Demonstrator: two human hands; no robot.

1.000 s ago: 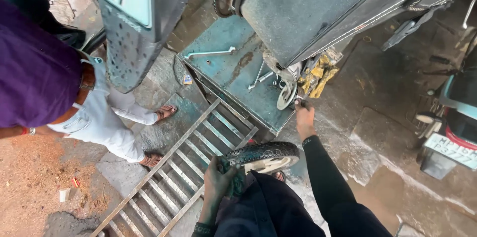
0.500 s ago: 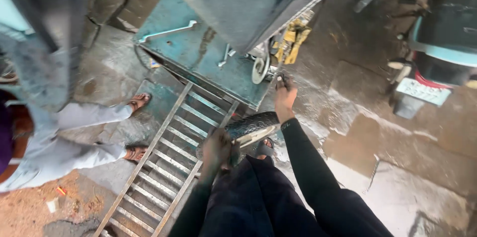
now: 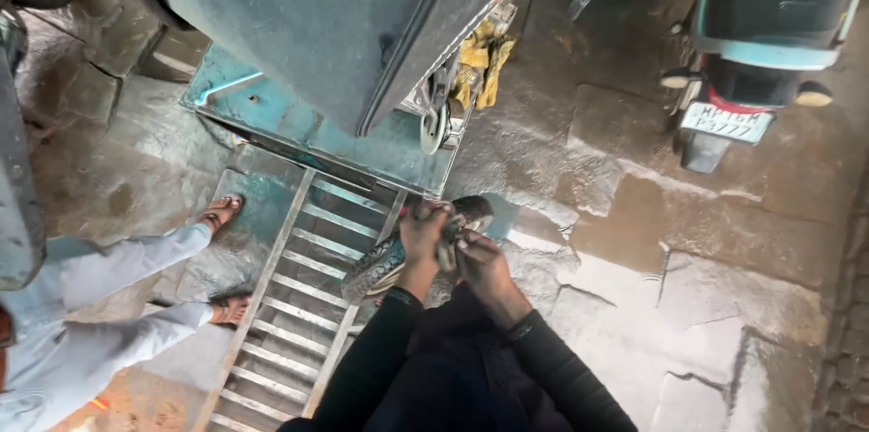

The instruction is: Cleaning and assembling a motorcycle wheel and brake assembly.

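Small tyre (image 3: 398,255) gripped in both hands (image 3: 453,246) above wet stone paving (image 3: 652,305), beside metal ramp (image 3: 299,305).

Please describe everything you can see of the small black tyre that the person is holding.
The small black rubber tyre has a patterned tread and a pale inner rim edge, and looks worn and dusty. It is held tilted, its lower end at the left and its upper end hidden partly behind the hands. The left hand grips it from above, and the right hand closes on it beside the left. It hangs over the edge of the grey metal ladder-like grate, just below the teal metal plate.
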